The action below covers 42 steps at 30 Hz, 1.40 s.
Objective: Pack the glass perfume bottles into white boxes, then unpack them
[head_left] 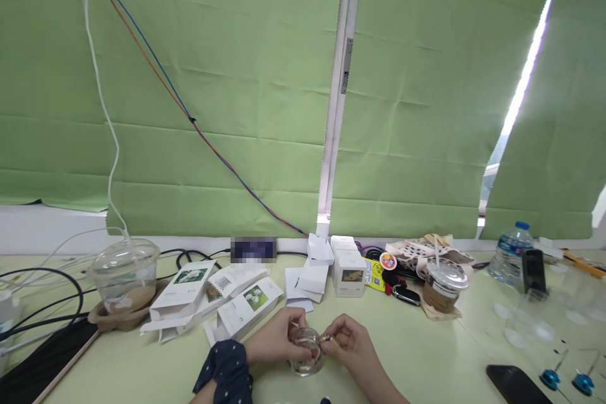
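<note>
My left hand [285, 336] is wrapped round a small clear round glass container [308, 367] near the front middle of the table. Thumb and fingers of my right hand [349, 338] are closed in a pinch at the container's right side. A small gold-coloured piece [326, 337] shows at those right fingertips; its kind is too small to make out. Round my left wrist sits a dark blue dotted scrunchie [228, 371]. Just beyond the hands lie folded white papers [312, 279] and a white box [349, 276] with a picture on it.
Opened white cartons [250, 308] and a lidded plastic bowl [125, 271] stand at left among cables. On the right are an iced drink cup [442, 290], a water bottle [509, 255], clear plastic cups [534, 315], a black phone [516, 384] and blue-based small devices [550, 379].
</note>
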Each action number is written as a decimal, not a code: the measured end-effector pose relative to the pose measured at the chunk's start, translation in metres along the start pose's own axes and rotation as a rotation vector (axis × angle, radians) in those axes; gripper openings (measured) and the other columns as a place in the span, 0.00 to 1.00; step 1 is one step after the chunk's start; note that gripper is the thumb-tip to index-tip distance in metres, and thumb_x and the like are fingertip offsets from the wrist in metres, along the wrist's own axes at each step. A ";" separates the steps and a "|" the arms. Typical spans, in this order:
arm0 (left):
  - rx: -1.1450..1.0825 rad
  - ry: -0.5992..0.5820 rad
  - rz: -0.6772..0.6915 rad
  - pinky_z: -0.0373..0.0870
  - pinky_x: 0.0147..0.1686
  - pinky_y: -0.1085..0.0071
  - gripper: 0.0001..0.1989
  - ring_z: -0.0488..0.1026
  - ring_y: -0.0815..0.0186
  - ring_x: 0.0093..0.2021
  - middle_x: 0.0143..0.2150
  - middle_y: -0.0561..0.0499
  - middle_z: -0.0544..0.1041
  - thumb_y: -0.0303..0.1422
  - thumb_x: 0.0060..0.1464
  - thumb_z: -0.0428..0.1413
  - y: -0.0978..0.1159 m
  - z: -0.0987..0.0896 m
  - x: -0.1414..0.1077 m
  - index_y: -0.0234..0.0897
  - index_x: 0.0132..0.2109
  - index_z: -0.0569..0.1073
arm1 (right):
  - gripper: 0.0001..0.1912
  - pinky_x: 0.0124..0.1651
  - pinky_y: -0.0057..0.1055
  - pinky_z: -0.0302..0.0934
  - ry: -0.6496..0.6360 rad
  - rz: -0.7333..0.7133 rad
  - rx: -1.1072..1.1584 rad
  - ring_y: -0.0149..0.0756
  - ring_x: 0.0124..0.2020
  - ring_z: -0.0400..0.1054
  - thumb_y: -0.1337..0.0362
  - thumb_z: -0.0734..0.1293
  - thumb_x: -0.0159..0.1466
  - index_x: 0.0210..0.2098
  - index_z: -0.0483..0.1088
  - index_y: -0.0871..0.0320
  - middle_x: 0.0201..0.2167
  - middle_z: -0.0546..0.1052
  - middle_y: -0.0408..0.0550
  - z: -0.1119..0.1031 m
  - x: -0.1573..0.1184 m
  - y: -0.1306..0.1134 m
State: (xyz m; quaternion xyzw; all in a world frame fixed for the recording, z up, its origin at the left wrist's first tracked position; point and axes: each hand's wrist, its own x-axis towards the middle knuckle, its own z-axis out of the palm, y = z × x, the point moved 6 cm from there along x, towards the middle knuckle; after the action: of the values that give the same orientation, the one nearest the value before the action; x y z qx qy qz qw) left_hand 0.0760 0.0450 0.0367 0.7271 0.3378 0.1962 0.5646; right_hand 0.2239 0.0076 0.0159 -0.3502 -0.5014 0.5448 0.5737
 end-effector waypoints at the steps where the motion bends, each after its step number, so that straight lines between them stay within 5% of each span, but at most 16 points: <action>1: -0.017 -0.004 0.005 0.66 0.32 0.66 0.23 0.77 0.58 0.36 0.28 0.56 0.78 0.39 0.35 0.67 0.000 0.000 -0.001 0.42 0.29 0.58 | 0.19 0.34 0.29 0.61 -0.018 -0.002 0.000 0.34 0.29 0.70 0.59 0.79 0.47 0.28 0.68 0.59 0.26 0.76 0.45 0.001 0.000 -0.001; 8: -0.087 -0.075 0.050 0.68 0.32 0.68 0.24 0.77 0.62 0.34 0.31 0.57 0.77 0.36 0.31 0.70 0.000 -0.005 -0.005 0.40 0.29 0.61 | 0.22 0.33 0.28 0.61 0.017 -0.029 0.092 0.34 0.30 0.71 0.60 0.81 0.43 0.24 0.64 0.58 0.30 0.73 0.43 0.002 -0.002 -0.005; 14: -0.130 -0.218 0.029 0.65 0.30 0.73 0.31 0.70 0.69 0.31 0.33 0.59 0.72 0.37 0.20 0.73 -0.010 -0.010 -0.007 0.40 0.29 0.61 | 0.19 0.34 0.27 0.57 -0.124 -0.012 -0.108 0.32 0.30 0.68 0.61 0.81 0.42 0.21 0.68 0.60 0.28 0.74 0.45 0.009 -0.006 -0.003; 23: -0.210 -0.470 -0.055 0.65 0.41 0.60 0.36 0.73 0.59 0.40 0.39 0.54 0.74 0.51 0.14 0.72 -0.010 0.000 -0.025 0.43 0.28 0.61 | 0.16 0.36 0.26 0.59 -0.328 0.226 -0.027 0.29 0.30 0.69 0.63 0.81 0.41 0.23 0.73 0.61 0.34 0.78 0.48 0.012 -0.015 0.000; 27: -0.238 -0.499 -0.079 0.65 0.38 0.64 0.35 0.71 0.65 0.35 0.36 0.55 0.73 0.52 0.13 0.72 -0.022 0.000 -0.019 0.41 0.27 0.63 | 0.16 0.40 0.29 0.63 -0.419 0.305 -0.008 0.32 0.32 0.73 0.61 0.80 0.44 0.27 0.75 0.62 0.34 0.81 0.52 0.016 -0.020 0.000; 30: -0.229 -0.532 -0.091 0.65 0.32 0.68 0.33 0.69 0.69 0.29 0.34 0.55 0.73 0.50 0.14 0.73 -0.026 -0.005 -0.018 0.38 0.27 0.67 | 0.16 0.35 0.31 0.65 -0.285 0.248 -0.125 0.37 0.33 0.74 0.56 0.76 0.49 0.29 0.74 0.62 0.33 0.80 0.54 0.007 -0.011 0.000; 34: -0.217 -0.556 -0.069 0.65 0.31 0.68 0.29 0.69 0.68 0.29 0.36 0.53 0.74 0.53 0.27 0.70 -0.023 -0.011 -0.020 0.36 0.29 0.71 | 0.12 0.28 0.33 0.65 0.174 -0.046 -0.582 0.41 0.30 0.71 0.56 0.69 0.56 0.31 0.71 0.59 0.30 0.77 0.53 -0.033 0.012 -0.026; 38: -0.215 -0.586 -0.068 0.67 0.29 0.69 0.28 0.70 0.68 0.28 0.35 0.52 0.75 0.53 0.28 0.70 -0.027 -0.006 -0.019 0.35 0.29 0.71 | 0.21 0.43 0.43 0.65 0.376 -0.207 -0.831 0.51 0.48 0.65 0.67 0.66 0.54 0.48 0.68 0.56 0.50 0.70 0.57 -0.062 0.034 -0.062; 42: -0.212 -0.631 -0.078 0.69 0.30 0.65 0.28 0.71 0.65 0.30 0.36 0.51 0.75 0.52 0.27 0.70 -0.030 0.001 -0.019 0.36 0.29 0.72 | 0.35 0.61 0.52 0.46 0.395 -0.297 -1.072 0.57 0.63 0.49 0.76 0.67 0.49 0.56 0.65 0.51 0.62 0.61 0.53 -0.065 0.058 -0.086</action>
State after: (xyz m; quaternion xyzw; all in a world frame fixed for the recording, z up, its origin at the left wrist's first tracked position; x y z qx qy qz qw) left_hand 0.0553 0.0348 0.0093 0.6757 0.1513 -0.0264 0.7210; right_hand 0.3036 0.0602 0.0920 -0.6122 -0.6340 0.0537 0.4695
